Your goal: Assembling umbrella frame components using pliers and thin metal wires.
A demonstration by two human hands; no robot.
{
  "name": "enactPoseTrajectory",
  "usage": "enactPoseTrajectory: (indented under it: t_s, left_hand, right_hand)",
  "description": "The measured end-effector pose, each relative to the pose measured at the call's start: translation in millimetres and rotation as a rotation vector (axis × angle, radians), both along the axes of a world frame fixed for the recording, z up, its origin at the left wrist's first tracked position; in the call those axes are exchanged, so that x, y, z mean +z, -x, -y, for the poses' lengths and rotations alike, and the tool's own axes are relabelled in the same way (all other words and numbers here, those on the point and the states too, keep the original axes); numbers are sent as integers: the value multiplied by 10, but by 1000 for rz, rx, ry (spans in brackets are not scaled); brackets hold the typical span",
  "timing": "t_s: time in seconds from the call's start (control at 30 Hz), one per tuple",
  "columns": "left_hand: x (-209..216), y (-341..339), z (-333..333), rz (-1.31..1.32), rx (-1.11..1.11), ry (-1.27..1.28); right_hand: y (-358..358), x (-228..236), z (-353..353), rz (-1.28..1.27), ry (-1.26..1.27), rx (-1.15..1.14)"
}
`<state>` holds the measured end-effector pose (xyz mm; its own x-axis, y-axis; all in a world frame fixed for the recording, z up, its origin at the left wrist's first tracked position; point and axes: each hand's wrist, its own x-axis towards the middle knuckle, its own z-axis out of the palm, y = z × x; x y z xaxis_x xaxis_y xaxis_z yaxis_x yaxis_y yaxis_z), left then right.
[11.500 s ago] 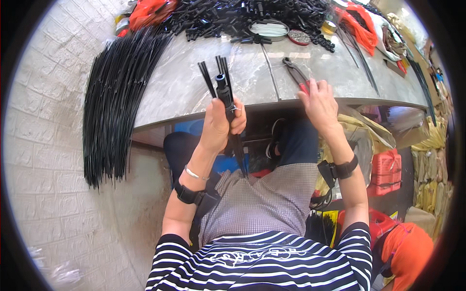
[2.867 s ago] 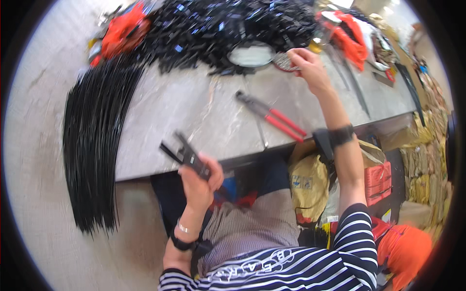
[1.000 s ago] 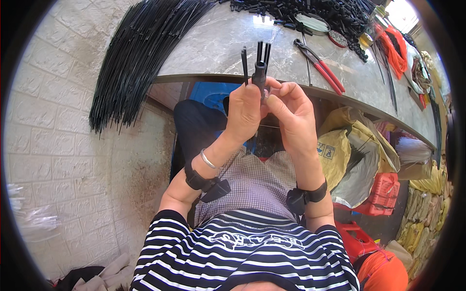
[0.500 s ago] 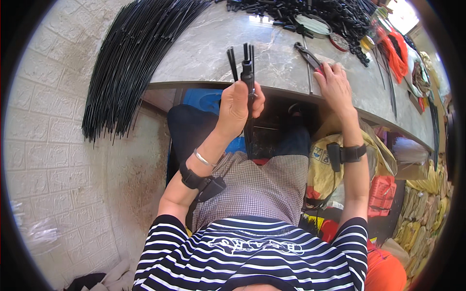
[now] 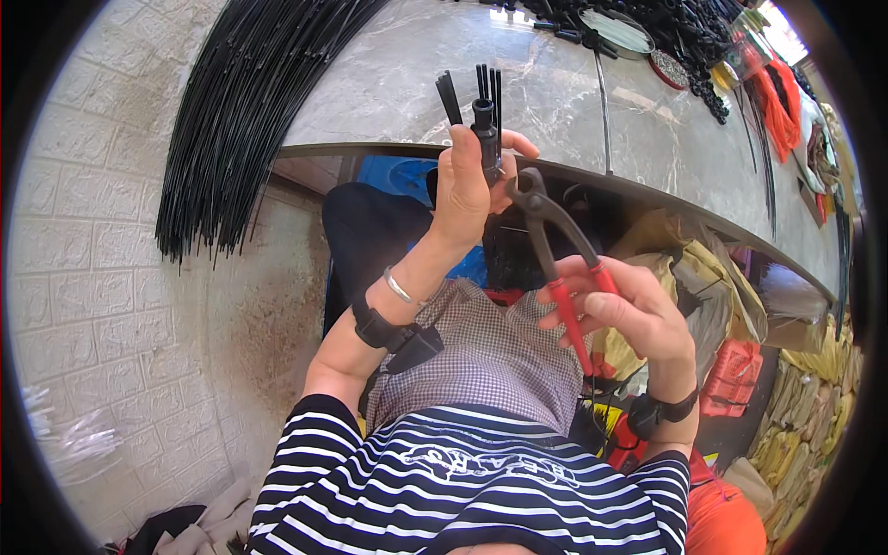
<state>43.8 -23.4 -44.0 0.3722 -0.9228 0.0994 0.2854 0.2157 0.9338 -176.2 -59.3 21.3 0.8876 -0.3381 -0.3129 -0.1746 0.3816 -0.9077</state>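
Note:
My left hand (image 5: 462, 190) is closed round a black plastic tube fitting (image 5: 484, 139) and several thin black rods (image 5: 448, 97), whose ends stick up beside the fitting. In my right hand (image 5: 638, 310) is a pair of pincers (image 5: 566, 287) with red handles and dark metal jaws. The handles are spread, and the jaws are at my left hand's fingers, just below the fitting. Whether the jaws touch anything there I cannot tell. Both hands are in front of the table's near edge, above my lap.
A thick bundle of long black rods (image 5: 250, 120) hangs over the left end of the grey marbled table (image 5: 398, 102). At the back right lie a heap of black parts (image 5: 666, 28), a round dish (image 5: 615, 35) and a red bag (image 5: 777, 106). One thin rod (image 5: 604, 111) lies near the middle.
My right hand has lifted the pincers off the table and brought them left and nearer to me, up to my left hand. My left hand has shifted slightly right with its fitting and rods.

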Motion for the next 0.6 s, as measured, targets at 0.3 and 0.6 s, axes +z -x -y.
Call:
enactPoseTrajectory:
  t_s: [0.3, 0.6]
  left_hand:
    - [61, 74, -22, 63, 26, -7]
    - [42, 59, -43, 64, 40, -7]
  right_hand:
    - [-4, -3, 21, -27, -92, 19]
    - [-39, 8, -7, -50, -90, 6]
